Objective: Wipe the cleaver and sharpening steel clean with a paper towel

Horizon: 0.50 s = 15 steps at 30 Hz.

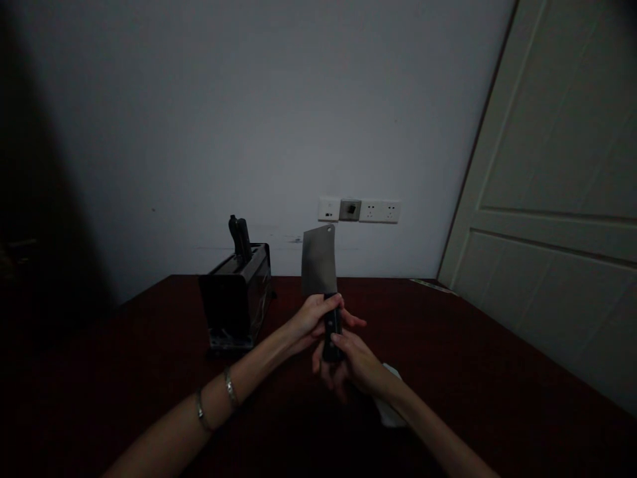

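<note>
A cleaver (319, 262) is held up above the table, its broad metal blade pointing upward and its black riveted handle downward. My left hand (314, 317) grips the top of the handle close to the blade, thumb laid across it. Lower down, my right hand (354, 362) holds the handle's end, with the thumb on its face and the fingers behind. A white cloth or paper (391, 405) lies on the table, partly covered by my right wrist.
To the left stands a black knife block (233, 299) with dark-handled tools (240, 238) upright in it. The dark red table (398, 312) meets a wall with sockets and a switch (358, 210). A pale panelled door (557, 199) is on the right.
</note>
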Tool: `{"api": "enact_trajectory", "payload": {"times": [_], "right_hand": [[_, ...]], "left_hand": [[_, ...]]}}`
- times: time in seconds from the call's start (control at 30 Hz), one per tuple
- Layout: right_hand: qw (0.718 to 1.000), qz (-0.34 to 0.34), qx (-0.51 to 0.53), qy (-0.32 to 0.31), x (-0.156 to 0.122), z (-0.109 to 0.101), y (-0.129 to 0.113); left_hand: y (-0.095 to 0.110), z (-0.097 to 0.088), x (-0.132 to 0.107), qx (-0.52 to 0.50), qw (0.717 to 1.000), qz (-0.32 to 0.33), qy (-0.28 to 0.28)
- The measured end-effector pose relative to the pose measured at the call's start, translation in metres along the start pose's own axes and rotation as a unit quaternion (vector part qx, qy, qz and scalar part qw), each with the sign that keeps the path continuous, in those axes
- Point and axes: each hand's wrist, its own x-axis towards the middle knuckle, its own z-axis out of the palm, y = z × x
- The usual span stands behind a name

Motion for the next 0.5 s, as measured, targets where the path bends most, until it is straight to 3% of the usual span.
{"api": "enact_trajectory", "payload": {"times": [0.17, 0.23, 0.37, 0.43, 0.5], "right_hand": [[0.969, 0.089, -0.228, 0.013, -0.018, -0.023, -0.022], [0.929, 0.089, -0.359, 0.032, -0.029, -0.036, -0.032], [0.798, 0.029, -0.594, 0.095, -0.048, -0.059, -0.038], [0.767, 0.027, -0.634, 0.089, -0.057, -0.065, -0.031], [0.756, 0.03, -0.652, 0.059, -0.065, -0.069, -0.02]], "left_hand": [[0.003, -0.009, 0.003, 0.045, 0.998, 0.022, 0.042], [-0.001, -0.015, 0.005, 0.077, 0.995, 0.023, 0.062], [-0.018, -0.027, 0.009, 0.146, 0.982, 0.033, 0.114], [-0.027, -0.03, 0.011, 0.15, 0.978, 0.048, 0.136], [-0.035, -0.03, 0.011, 0.145, 0.977, 0.057, 0.148]]}}
